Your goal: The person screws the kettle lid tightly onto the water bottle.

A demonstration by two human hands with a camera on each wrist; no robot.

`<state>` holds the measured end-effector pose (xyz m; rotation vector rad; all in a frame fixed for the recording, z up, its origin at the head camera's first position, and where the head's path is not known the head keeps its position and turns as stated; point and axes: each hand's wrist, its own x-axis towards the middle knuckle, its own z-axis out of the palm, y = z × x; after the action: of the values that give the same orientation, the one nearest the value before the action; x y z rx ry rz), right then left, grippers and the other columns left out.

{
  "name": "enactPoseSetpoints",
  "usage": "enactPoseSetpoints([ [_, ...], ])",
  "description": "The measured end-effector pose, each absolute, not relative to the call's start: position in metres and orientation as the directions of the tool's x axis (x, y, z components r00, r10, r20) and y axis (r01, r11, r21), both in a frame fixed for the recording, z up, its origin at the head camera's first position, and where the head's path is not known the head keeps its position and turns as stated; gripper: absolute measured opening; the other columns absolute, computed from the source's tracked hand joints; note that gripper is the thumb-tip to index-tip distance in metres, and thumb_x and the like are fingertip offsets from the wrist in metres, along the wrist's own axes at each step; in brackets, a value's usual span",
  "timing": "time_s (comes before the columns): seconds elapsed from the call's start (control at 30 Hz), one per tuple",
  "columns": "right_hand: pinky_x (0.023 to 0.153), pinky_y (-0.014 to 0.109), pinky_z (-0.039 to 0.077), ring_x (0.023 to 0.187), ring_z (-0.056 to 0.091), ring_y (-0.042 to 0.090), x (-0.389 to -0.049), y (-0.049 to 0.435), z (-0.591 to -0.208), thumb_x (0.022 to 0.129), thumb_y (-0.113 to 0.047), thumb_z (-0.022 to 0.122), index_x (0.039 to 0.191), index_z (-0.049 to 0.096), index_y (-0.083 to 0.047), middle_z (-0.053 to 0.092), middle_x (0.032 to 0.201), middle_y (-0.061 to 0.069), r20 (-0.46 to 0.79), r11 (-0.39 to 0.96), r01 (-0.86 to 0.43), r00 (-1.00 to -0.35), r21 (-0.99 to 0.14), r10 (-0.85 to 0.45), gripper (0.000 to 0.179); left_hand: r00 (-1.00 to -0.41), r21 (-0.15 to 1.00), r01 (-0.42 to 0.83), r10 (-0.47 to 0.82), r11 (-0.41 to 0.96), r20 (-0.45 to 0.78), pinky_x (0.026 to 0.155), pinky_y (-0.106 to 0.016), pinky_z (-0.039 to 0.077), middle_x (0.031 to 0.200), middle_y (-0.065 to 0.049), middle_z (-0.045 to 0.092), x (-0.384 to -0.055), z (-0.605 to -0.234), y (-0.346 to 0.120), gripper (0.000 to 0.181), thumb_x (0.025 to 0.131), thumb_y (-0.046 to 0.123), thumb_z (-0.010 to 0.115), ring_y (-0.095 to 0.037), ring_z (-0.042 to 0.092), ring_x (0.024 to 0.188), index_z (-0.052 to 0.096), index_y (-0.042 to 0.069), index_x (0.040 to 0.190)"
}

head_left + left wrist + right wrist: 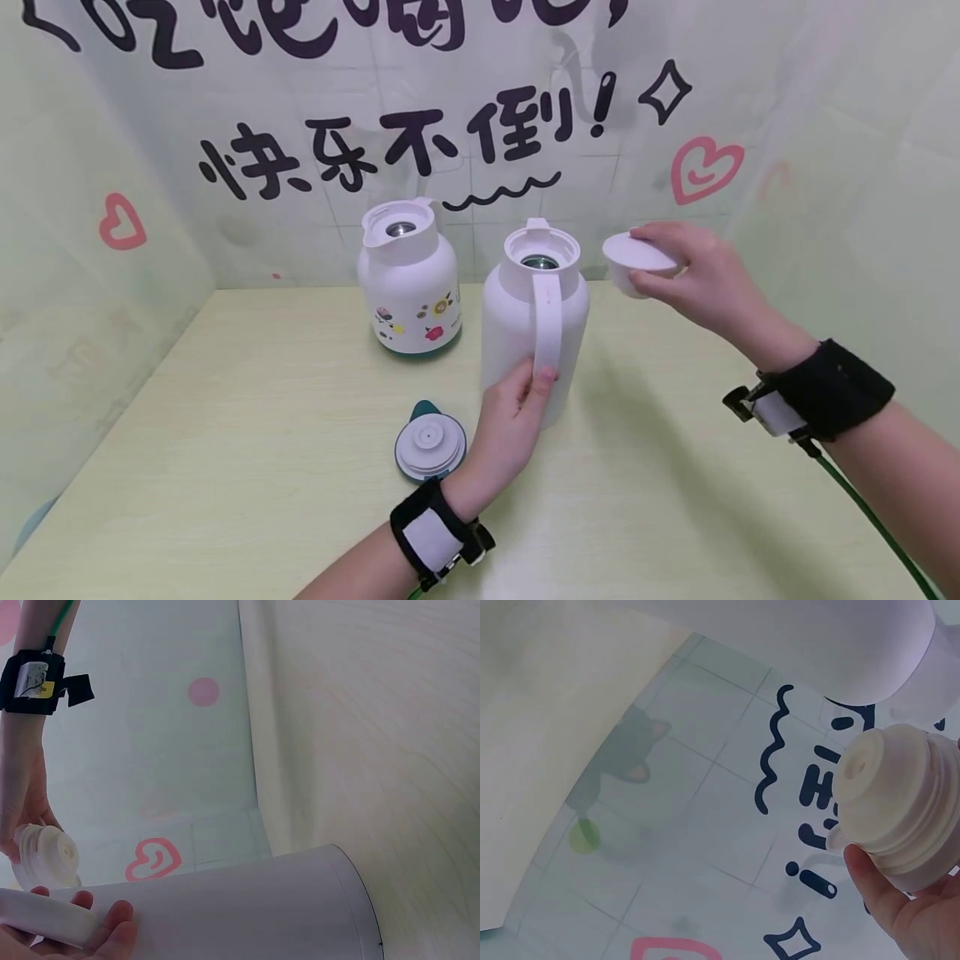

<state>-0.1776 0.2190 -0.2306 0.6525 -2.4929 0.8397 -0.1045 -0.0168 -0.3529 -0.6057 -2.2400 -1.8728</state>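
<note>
A tall white thermos jug (504, 337) stands uncapped on the table, its round mouth facing up. My left hand (516, 421) grips the lower end of the jug's handle (547, 312). To the right of the mouth, my right hand (705, 279) holds a white screw stopper (633, 257) in the air between thumb and fingers. The stopper's ridged, stepped underside shows in the right wrist view, with the thumb at its edge. Behind and left is a shorter white jug (408, 283) with flower prints and a green base, also uncapped.
Near my left wrist, a grey stopper with a dark green tab (430, 443) lies on the wooden table (262, 450). A printed curtain (300, 92) with dark writing and pink hearts hangs behind and along both sides.
</note>
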Motion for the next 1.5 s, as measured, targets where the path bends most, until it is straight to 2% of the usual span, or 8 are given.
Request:
enactPoseSetpoints([
  [0.23, 0.073, 0.034, 0.037, 0.099, 0.052, 0.027, -0.180, 0.215, -0.216, 0.084, -0.015, 0.071, 0.123, 0.063, -0.006, 0.062, 0.118, 0.012, 0.523, 0.714, -0.534, -0.808, -0.453, -0.272, 0.041, -0.895, 0.892, 0.429, 0.198, 0.139, 0.400, 0.089, -0.040, 0.046, 0.117, -0.010, 0.063, -0.105, -0.353, -0.016, 0.028, 0.102, 0.031, 0.046, -0.014, 0.056, 0.104, 0.062, 0.008, 0.106],
  [0.5, 0.072, 0.025, 0.037, 0.097, 0.051, 0.022, -0.182, 0.205, -0.200, 0.085, -0.018, 0.070, 0.124, 0.063, -0.008, 0.061, 0.118, 0.008, 0.535, 0.695, -0.540, -0.804, -0.475, -0.258, 0.041, -0.884, 0.877, 0.457, 0.187, 0.146, 0.429, 0.087, -0.039, 0.048, 0.114, -0.010, 0.064, -0.105, -0.353, -0.017, 0.027, 0.102, 0.031, 0.046, -0.014, 0.057, 0.104, 0.062, 0.008, 0.103],
  [0.9, 0.073, 0.025, 0.039, 0.098, 0.052, 0.017, -0.179, 0.182, -0.178, 0.084, -0.022, 0.071, 0.124, 0.065, -0.013, 0.062, 0.119, 0.002, 0.554, 0.673, -0.567, -0.787, -0.475, -0.273, 0.041, -0.883, 0.876, 0.458, 0.188, 0.152, 0.429, 0.087, -0.040, 0.048, 0.116, -0.007, 0.064, -0.104, -0.354, -0.017, 0.030, 0.101, 0.030, 0.048, -0.014, 0.058, 0.105, 0.062, 0.003, 0.107],
  [1.17, 0.075, 0.025, 0.040, 0.098, 0.051, 0.015, -0.179, 0.166, -0.166, 0.085, -0.025, 0.070, 0.126, 0.064, -0.018, 0.061, 0.121, -0.001, 0.531, 0.645, -0.557, -0.805, -0.523, -0.265, 0.043, -0.876, 0.867, 0.473, 0.188, 0.157, 0.444, 0.085, -0.040, 0.049, 0.115, -0.007, 0.064, -0.104, -0.354, -0.016, 0.030, 0.101, 0.028, 0.048, -0.016, 0.057, 0.101, 0.062, 0.003, 0.107],
  [1.5, 0.076, 0.028, 0.043, 0.095, 0.051, 0.014, -0.189, 0.142, -0.167, 0.083, -0.019, 0.072, 0.123, 0.066, -0.013, 0.061, 0.117, -0.002, 0.557, 0.563, -0.624, -0.768, -0.542, -0.315, 0.040, -0.881, 0.871, 0.466, 0.176, 0.155, 0.439, 0.085, -0.040, 0.048, 0.109, -0.011, 0.065, -0.105, -0.355, -0.015, 0.028, 0.102, 0.025, 0.048, -0.016, 0.058, 0.098, 0.062, 0.001, 0.103],
])
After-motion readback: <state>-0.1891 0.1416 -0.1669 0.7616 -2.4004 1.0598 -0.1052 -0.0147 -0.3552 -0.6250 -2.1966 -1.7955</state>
